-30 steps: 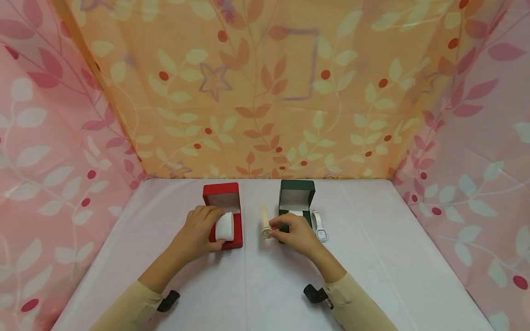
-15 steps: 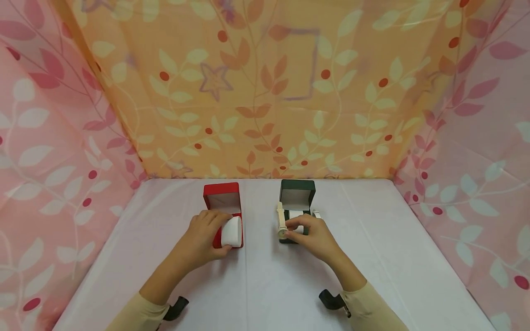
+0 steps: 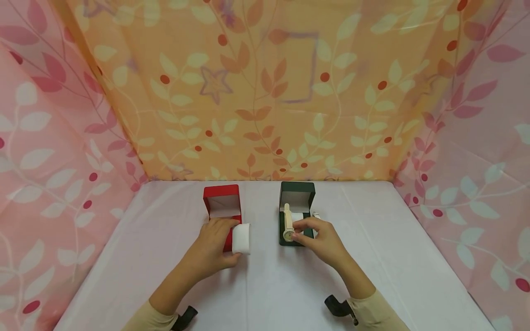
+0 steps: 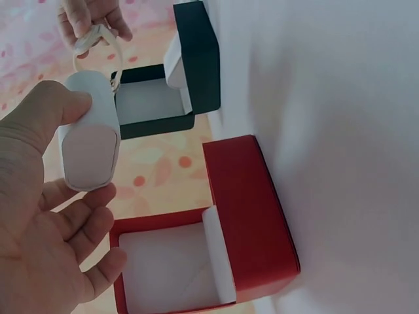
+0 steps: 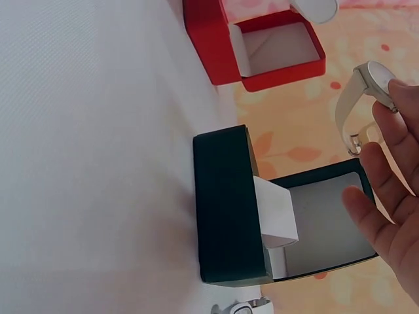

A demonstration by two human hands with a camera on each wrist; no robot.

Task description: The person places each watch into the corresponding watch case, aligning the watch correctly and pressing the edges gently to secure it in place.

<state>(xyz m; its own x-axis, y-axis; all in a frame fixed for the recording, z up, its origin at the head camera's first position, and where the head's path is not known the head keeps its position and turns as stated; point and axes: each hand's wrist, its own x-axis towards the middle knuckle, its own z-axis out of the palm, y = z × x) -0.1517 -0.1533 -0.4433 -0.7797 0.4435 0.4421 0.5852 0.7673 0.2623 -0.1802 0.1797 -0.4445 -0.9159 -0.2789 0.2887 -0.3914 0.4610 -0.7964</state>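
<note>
In the head view, my left hand (image 3: pixel 215 246) pinches a white watch cushion (image 3: pixel 242 239) between thumb and fingers, at the front right of the red watch box (image 3: pixel 221 192). That box stands with its lid raised; the left wrist view shows its white inner floor bare. My right hand (image 3: pixel 325 239) pinches a cream wristwatch (image 3: pixel 288 221) by its case, strap pointing up, over the green watch box (image 3: pixel 296 189). This box's lid is raised too, and a white cushion (image 5: pixel 276 212) sits inside near the lid. A second white watch (image 5: pixel 247 306) lies beside the green box, mostly hidden by my right hand.
A white cloth (image 3: pixel 265 294) covers the table. Patterned fabric walls stand close at the back (image 3: pixel 256 115), left and right. Black camera mounts (image 3: pixel 338 307) hang from both wrists.
My left hand has lifted the cushion out of the red box, rightward and towards me. My right hand has carried the cream watch right, from between the boxes to over the green one.
</note>
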